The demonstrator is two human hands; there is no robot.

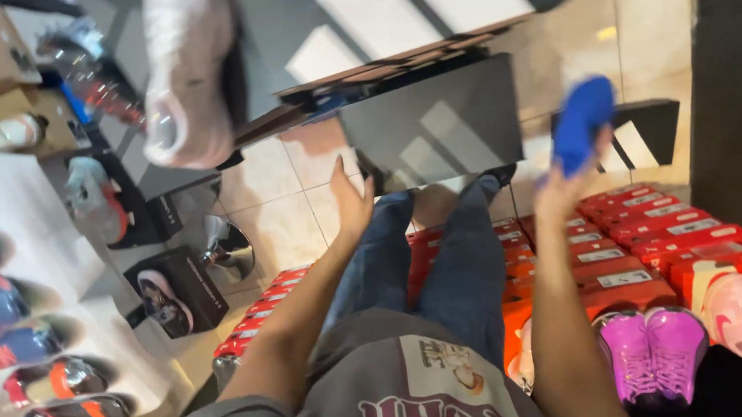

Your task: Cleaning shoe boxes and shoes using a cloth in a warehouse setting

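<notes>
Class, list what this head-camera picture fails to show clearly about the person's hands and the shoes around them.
- Blue object in the right hand: motion blur hides its kind.
- Left hand: seen edge-on, so its palm is hidden.
- Pale shoe at the top: blurred, and cut off by the upper edge.
- Red boxes: partly hidden by the person's legs.

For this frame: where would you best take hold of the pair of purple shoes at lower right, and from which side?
Probably at the heel ends of the purple shoes, coming from above. They lie side by side, touching, laces up, on the stack of red shoeboxes, so one hand could likely pinch both inner collars together. The right hand already holds a blue object; the left hand is open.
</notes>
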